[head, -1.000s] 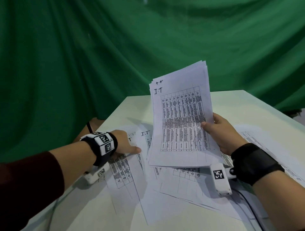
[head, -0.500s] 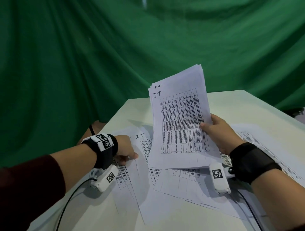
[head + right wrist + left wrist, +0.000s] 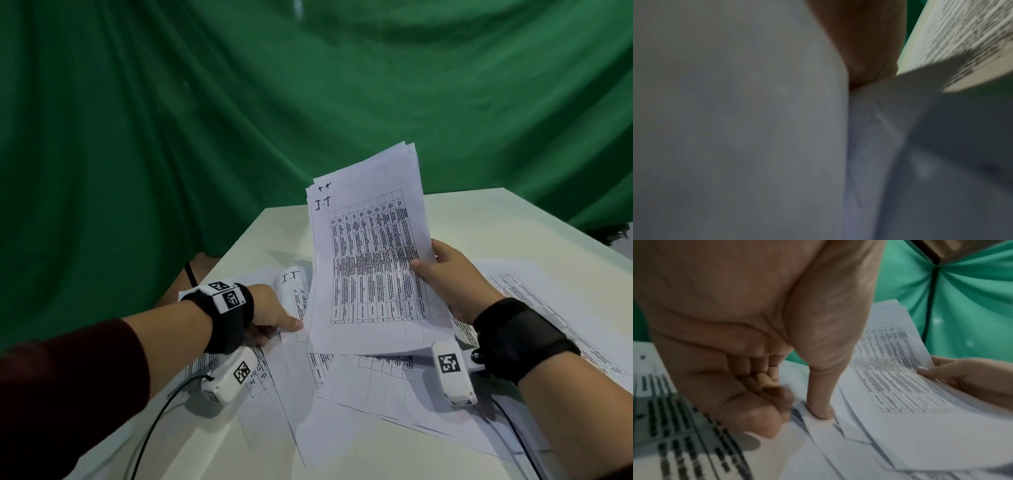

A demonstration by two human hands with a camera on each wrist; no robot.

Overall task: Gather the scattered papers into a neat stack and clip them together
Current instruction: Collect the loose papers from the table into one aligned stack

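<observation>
My right hand (image 3: 445, 277) grips a stack of printed sheets (image 3: 370, 260) by its right edge and holds it upright above the table. The stack's blank back (image 3: 735, 129) fills the right wrist view. My left hand (image 3: 274, 318) is low on the table left of the stack. Its thumb (image 3: 820, 410) and curled fingers (image 3: 764, 402) pinch the edge of a loose sheet (image 3: 293, 287), whose far end curls upward. More loose sheets (image 3: 376, 394) lie overlapping and askew beneath both hands.
The white table (image 3: 479, 219) runs to a far edge against a green cloth backdrop (image 3: 308, 102). Another printed sheet (image 3: 548, 301) lies flat to the right. A black cable (image 3: 154, 411) trails off the near left edge.
My left hand has drawn back toward me and closed on the sheet it was pressing, whose far end now curls up. The stack in my right hand has barely moved.
</observation>
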